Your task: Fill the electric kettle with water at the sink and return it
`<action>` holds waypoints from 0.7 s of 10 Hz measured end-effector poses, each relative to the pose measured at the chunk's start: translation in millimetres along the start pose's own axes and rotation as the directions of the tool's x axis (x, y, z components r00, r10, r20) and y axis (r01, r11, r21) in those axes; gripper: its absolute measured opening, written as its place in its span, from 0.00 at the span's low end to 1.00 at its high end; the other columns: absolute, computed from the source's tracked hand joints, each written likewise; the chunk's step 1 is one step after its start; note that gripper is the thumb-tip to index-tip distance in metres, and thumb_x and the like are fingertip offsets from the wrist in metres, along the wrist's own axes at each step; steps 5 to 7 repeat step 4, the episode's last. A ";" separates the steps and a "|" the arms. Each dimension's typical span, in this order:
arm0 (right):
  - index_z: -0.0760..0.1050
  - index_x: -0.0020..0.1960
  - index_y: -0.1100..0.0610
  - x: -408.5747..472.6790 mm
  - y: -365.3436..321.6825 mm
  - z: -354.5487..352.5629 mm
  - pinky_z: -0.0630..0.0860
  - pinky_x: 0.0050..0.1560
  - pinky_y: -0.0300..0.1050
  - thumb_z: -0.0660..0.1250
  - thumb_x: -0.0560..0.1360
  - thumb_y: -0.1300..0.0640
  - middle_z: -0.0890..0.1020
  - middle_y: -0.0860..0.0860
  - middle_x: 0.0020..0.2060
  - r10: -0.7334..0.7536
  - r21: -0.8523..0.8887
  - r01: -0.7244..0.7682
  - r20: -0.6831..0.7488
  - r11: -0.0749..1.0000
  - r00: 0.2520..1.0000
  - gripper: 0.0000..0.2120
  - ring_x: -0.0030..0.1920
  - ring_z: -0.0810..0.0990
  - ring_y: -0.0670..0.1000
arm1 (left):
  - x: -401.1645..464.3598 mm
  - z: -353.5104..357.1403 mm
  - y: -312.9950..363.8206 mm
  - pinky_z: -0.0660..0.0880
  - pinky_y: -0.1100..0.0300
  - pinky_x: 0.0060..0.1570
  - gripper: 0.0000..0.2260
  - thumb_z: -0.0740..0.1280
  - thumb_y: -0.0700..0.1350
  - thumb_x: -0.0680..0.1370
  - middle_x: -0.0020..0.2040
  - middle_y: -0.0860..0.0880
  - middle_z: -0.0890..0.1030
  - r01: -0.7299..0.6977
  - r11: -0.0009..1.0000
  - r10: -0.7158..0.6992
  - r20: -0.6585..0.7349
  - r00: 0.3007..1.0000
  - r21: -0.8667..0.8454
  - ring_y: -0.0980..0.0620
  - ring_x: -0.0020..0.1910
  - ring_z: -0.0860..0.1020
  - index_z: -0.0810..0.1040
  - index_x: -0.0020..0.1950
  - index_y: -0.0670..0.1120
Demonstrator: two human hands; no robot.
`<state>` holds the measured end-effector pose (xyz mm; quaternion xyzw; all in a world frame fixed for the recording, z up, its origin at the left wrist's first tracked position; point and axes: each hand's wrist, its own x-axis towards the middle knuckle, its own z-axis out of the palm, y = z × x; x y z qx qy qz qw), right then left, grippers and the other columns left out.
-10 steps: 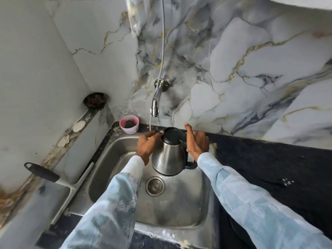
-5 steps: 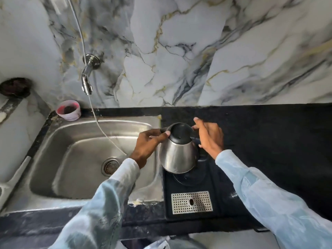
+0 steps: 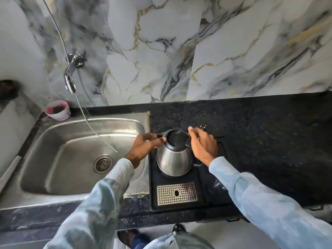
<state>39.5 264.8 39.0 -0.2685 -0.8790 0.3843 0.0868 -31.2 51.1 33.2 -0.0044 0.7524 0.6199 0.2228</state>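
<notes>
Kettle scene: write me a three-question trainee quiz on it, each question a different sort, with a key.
1. True or false: the kettle sits over the black tray on the counter, not in the sink.
2. Which part of the kettle does the left hand touch? A) the base B) the top, near the spout C) the cord
3. Fill in: water runs from the tap into the ____.

Key: 1 true; 2 B; 3 sink. The right hand is at the handle side.
</notes>
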 end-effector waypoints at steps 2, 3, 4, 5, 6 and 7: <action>0.76 0.48 0.54 -0.5 -1.6 -2.5 0.68 0.50 0.55 0.52 0.84 0.36 0.86 0.63 0.52 -0.036 -0.101 0.046 0.099 0.994 0.994 0.25 0.56 0.81 0.68 | -3.6 4.1 -1.6 0.80 0.58 0.56 0.12 0.77 0.46 0.76 0.51 0.37 0.86 0.008 0.999 -0.007 -0.019 1.000 0.046 0.46 0.49 0.82 0.84 0.51 0.38; 0.73 0.47 0.50 -2.1 -1.1 -3.7 0.70 0.51 0.56 0.50 0.84 0.34 0.86 0.62 0.52 -0.037 -0.145 0.060 0.155 0.988 0.987 0.24 0.57 0.82 0.68 | -5.0 4.8 -2.0 0.79 0.68 0.46 0.16 0.78 0.48 0.76 0.51 0.39 0.87 0.024 0.998 -0.024 -0.008 1.000 0.055 0.47 0.48 0.84 0.84 0.55 0.37; 0.73 0.52 0.46 1.4 -1.5 -12.3 0.74 0.53 0.58 0.47 0.81 0.28 0.87 0.59 0.52 -0.081 -0.197 0.127 0.224 0.972 0.971 0.26 0.57 0.83 0.67 | -8.1 2.4 5.4 0.81 0.61 0.55 0.21 0.79 0.54 0.74 0.55 0.43 0.88 0.017 0.987 -0.019 0.014 1.000 0.158 0.47 0.53 0.85 0.85 0.60 0.42; 0.73 0.52 0.46 1.4 -1.5 -12.3 0.74 0.53 0.58 0.47 0.81 0.28 0.87 0.59 0.52 -0.081 -0.197 0.127 0.224 0.972 0.971 0.26 0.57 0.83 0.67 | -8.1 2.4 5.4 0.81 0.61 0.55 0.21 0.79 0.54 0.74 0.55 0.43 0.88 0.017 0.987 -0.019 0.014 1.000 0.158 0.47 0.53 0.85 0.85 0.60 0.42; 0.73 0.52 0.46 1.4 -1.5 -12.3 0.74 0.53 0.58 0.47 0.81 0.28 0.87 0.59 0.52 -0.081 -0.197 0.127 0.224 0.972 0.971 0.26 0.57 0.83 0.67 | -8.1 2.4 5.4 0.81 0.61 0.55 0.21 0.79 0.54 0.74 0.55 0.43 0.88 0.017 0.987 -0.019 0.014 1.000 0.158 0.47 0.53 0.85 0.85 0.60 0.42; 0.73 0.52 0.46 1.4 -1.5 -12.3 0.74 0.53 0.58 0.47 0.81 0.28 0.87 0.59 0.52 -0.081 -0.197 0.127 0.224 0.972 0.971 0.26 0.57 0.83 0.67 | -8.1 2.4 5.4 0.81 0.61 0.55 0.21 0.79 0.54 0.74 0.55 0.43 0.88 0.017 0.987 -0.019 0.014 1.000 0.158 0.47 0.53 0.85 0.85 0.60 0.42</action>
